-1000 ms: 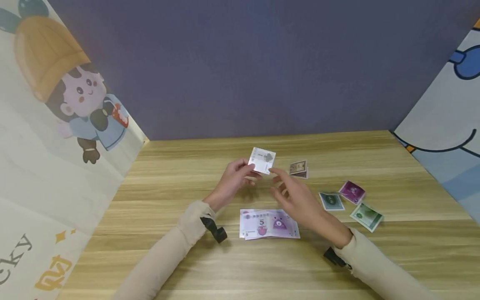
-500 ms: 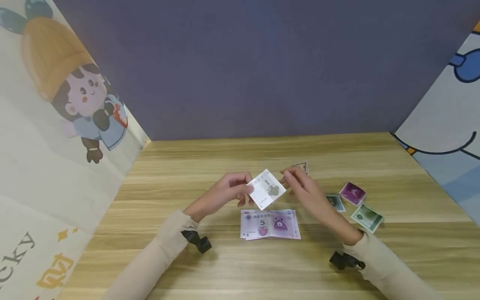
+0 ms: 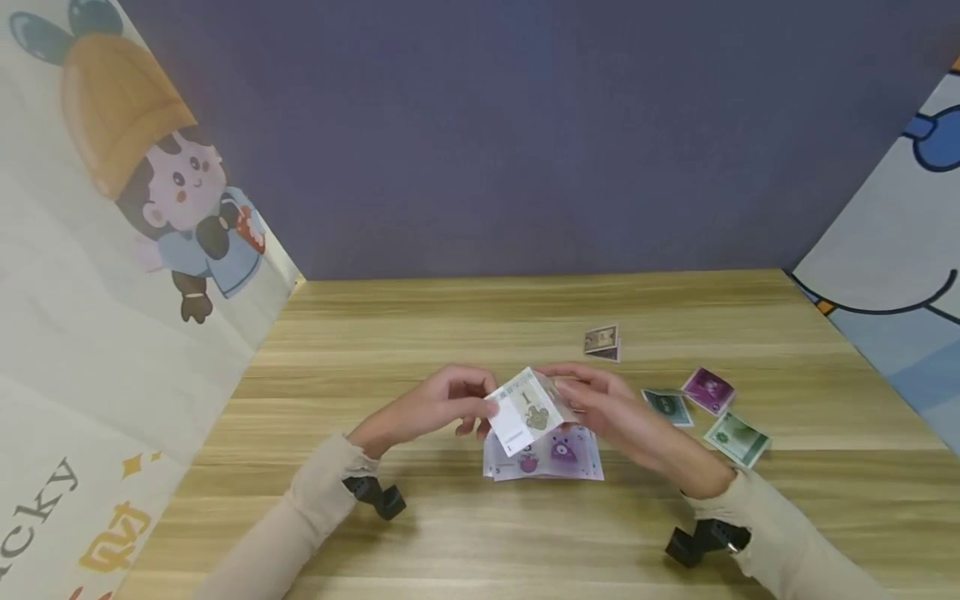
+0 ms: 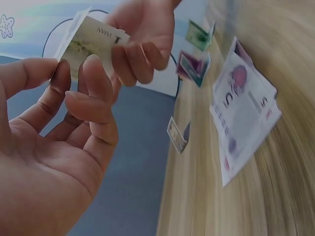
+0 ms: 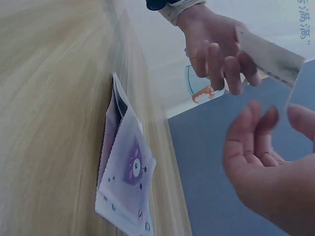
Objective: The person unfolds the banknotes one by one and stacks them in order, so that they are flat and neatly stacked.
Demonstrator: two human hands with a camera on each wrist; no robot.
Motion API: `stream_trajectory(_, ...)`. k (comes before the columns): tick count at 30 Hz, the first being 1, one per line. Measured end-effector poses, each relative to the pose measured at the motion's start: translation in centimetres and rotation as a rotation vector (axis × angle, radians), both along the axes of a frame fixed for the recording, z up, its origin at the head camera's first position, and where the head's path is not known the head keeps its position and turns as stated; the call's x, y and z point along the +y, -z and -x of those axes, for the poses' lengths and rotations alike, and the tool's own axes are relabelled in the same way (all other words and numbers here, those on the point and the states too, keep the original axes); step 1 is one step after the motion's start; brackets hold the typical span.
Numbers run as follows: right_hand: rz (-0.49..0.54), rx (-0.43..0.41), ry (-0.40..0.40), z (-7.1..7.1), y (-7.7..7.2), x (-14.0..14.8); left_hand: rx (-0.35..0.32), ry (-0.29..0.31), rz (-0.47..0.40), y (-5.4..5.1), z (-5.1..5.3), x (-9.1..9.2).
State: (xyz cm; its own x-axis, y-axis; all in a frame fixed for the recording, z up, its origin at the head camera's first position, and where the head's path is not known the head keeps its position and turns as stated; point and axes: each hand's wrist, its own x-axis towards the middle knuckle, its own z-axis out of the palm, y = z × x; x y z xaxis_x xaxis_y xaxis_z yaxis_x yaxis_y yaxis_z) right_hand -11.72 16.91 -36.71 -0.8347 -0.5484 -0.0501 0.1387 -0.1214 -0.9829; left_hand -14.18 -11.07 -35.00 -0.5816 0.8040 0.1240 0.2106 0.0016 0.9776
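We count one bent paper note (image 3: 517, 421) marked 1, just below centre frame, pinched by left hand (image 3: 441, 406) and right hand (image 3: 618, 412) above a bowed purple-printed paper stack (image 3: 568, 454), number unclear, plus four small folded notes (image 3: 708, 390), right of centre, on wood-grained worktop (image 3: 510, 542).

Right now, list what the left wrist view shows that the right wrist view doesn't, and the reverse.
Only the left wrist view: the green note, the magenta note, the teal note and the brown note. Only the right wrist view: the left sleeve and the printed wall characters. Both: the left hand, the right hand, the raised note between them, the purple 5 notes, the table and the dark blue wall.
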Motion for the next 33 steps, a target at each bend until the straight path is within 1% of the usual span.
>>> stream_trajectory(4, -0.018, 0.076, 0.079, -0.3, 0.4, 0.5, 0.016, -0.029, 0.025, 0.2, 0.0, -0.4)
stream_trajectory(7, -0.032, 0.132, 0.119, -0.6, 0.6, 0.7, 0.018, -0.047, 0.031, 0.4, -0.1, -0.4)
stream_trajectory(9, -0.051, 0.164, 0.145, -0.8, 0.6, 0.8, 0.027, -0.071, 0.042, 0.6, -0.1, -0.4)
stream_trajectory(11, -0.088, 0.202, 0.179, -1.0, 0.6, 1.0, 0.041, -0.115, 0.061, 0.7, -0.2, -0.3)
stream_trajectory(14, -0.177, 0.261, 0.245, -1.4, 0.5, 1.1, 0.051, -0.195, 0.088, 1.1, -0.4, -0.2)
stream_trajectory(16, -0.251, 0.3, 0.288, -1.6, 0.4, 1.3, 0.048, -0.247, 0.102, 1.2, -0.5, -0.1)
stream_trajectory(18, -0.311, 0.337, 0.315, -1.7, 0.4, 1.4, 0.043, -0.288, 0.112, 1.4, -0.6, -0.1)
stream_trajectory(20, -0.352, 0.367, 0.327, -1.8, 0.5, 1.5, 0.039, -0.318, 0.122, 1.5, -0.8, 0.0)
stream_trajectory(22, -0.365, 0.39, 0.326, -1.8, 0.6, 1.6, 0.037, -0.335, 0.125, 1.7, -1.0, 0.1)
stream_trajectory(27, -0.378, 0.425, 0.323, -1.7, 1.1, 1.5, 0.017, -0.329, 0.124, 2.4, -1.7, 0.3)
stream_trajectory(30, -0.379, 0.415, 0.316, -1.6, 1.6, 1.4, -0.011, -0.329, 0.145, 2.8, -2.2, 0.4)
stream_trajectory(33, -0.374, 0.387, 0.308, -1.5, 2.0, 1.3, -0.032, -0.345, 0.161, 3.2, -2.4, 0.4)
